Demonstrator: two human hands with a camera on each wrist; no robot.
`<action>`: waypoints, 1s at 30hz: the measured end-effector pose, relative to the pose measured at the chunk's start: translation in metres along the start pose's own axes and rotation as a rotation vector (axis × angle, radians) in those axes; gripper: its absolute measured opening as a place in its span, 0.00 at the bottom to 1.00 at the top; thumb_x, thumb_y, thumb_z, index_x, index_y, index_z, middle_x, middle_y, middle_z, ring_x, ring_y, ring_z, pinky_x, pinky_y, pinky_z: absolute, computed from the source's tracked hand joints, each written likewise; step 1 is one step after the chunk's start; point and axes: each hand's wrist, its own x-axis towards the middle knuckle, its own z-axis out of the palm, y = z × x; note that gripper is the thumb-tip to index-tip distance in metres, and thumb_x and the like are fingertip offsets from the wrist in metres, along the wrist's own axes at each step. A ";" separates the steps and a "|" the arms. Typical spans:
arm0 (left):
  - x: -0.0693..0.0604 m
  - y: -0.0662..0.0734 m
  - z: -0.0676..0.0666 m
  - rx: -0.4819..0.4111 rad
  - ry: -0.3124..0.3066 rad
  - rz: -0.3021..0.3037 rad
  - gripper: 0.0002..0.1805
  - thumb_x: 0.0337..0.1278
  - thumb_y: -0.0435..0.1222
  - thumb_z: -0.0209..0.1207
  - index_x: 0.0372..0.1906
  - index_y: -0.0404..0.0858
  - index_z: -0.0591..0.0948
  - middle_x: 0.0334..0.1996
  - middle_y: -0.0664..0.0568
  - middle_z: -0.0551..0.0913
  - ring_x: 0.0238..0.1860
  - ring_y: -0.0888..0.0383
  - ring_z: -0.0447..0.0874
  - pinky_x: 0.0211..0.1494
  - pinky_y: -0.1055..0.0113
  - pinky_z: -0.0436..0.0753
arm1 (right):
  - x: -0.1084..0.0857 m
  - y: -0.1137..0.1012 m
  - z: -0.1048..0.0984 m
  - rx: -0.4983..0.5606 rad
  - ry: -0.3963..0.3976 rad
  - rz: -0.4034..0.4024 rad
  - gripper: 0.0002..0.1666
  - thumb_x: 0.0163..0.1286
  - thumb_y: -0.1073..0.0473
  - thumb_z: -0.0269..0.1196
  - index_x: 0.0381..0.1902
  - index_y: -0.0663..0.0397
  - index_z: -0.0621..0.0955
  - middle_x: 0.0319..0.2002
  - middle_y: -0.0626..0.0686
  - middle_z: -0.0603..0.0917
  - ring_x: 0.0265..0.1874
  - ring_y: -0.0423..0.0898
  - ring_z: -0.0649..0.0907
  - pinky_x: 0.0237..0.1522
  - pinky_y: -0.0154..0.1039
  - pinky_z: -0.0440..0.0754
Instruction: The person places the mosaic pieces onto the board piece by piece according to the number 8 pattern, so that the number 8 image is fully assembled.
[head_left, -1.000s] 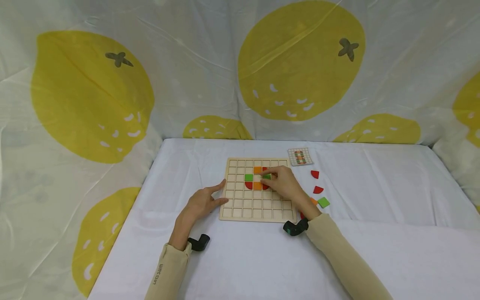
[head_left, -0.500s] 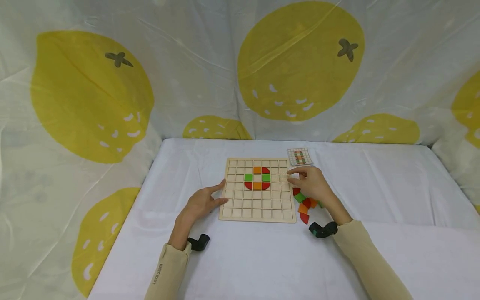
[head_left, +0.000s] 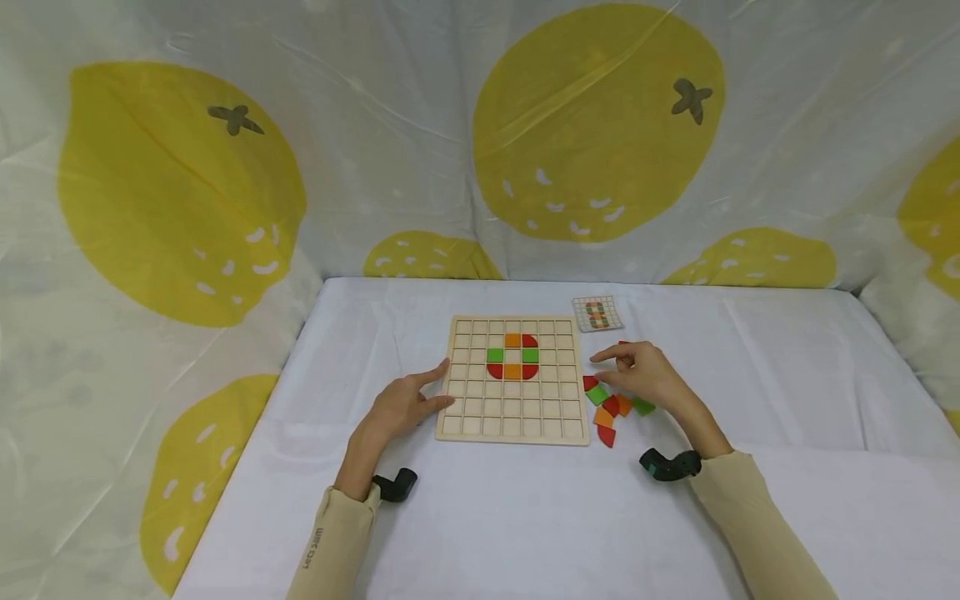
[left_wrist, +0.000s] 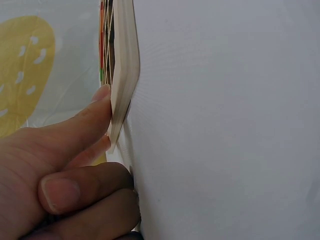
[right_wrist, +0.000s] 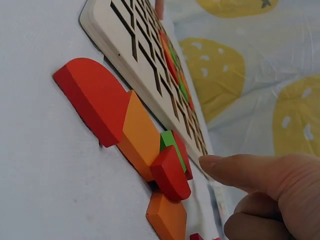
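A square wooden grid board [head_left: 495, 425] lies on the white table. On its upper part, red quarter-circle, orange and green square tiles [head_left: 512, 372] form a ring around a bare cell; the cell at the ring's upper left is bare too. My left hand [head_left: 401, 404] touches the board's left edge with thumb and a finger spread apart; its other fingers are bent in the left wrist view. To the right of the board, my right hand [head_left: 641, 372] hovers above loose tiles [head_left: 603, 418], thumb and index finger apart, nothing between them. It hides part of that pile.
A small card [head_left: 597, 313] printed with a coloured grid pattern lies beyond the board's upper right corner. A lemon-print cloth [head_left: 390, 167] hangs behind the table. In the right wrist view, red, orange and green tiles [right_wrist: 140, 135] overlap beside the board's edge.
My right hand has drawn back from the tile ring to the right, over the loose pile. A red quarter-circle shows at the ring's upper right. The left hand stays at the board.
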 end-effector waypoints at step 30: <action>-0.002 0.000 0.001 -0.001 0.010 0.010 0.40 0.69 0.51 0.64 0.80 0.52 0.63 0.17 0.51 0.77 0.22 0.60 0.66 0.30 0.65 0.67 | 0.001 0.000 0.011 -0.018 -0.054 0.023 0.14 0.60 0.52 0.78 0.40 0.53 0.91 0.16 0.45 0.62 0.18 0.43 0.66 0.22 0.34 0.61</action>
